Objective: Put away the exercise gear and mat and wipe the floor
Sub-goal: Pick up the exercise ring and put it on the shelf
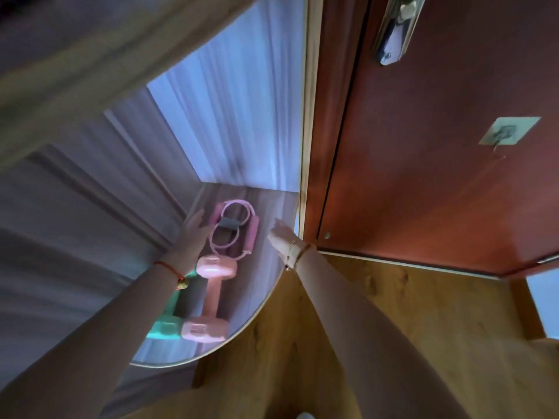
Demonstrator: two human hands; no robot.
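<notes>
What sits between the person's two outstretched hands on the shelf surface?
In the head view, the pink resistance band lies between the left hand and right hand; neither hand holds it.

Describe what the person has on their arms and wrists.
Both forearms are bare, with no sleeves in view. The left wrist wears a thin red string bracelet with a small yellowish charm. The right wrist wears thin cord-like bracelets, one with a small dark bead hanging. The left hand and right hand wear no gloves.
</notes>
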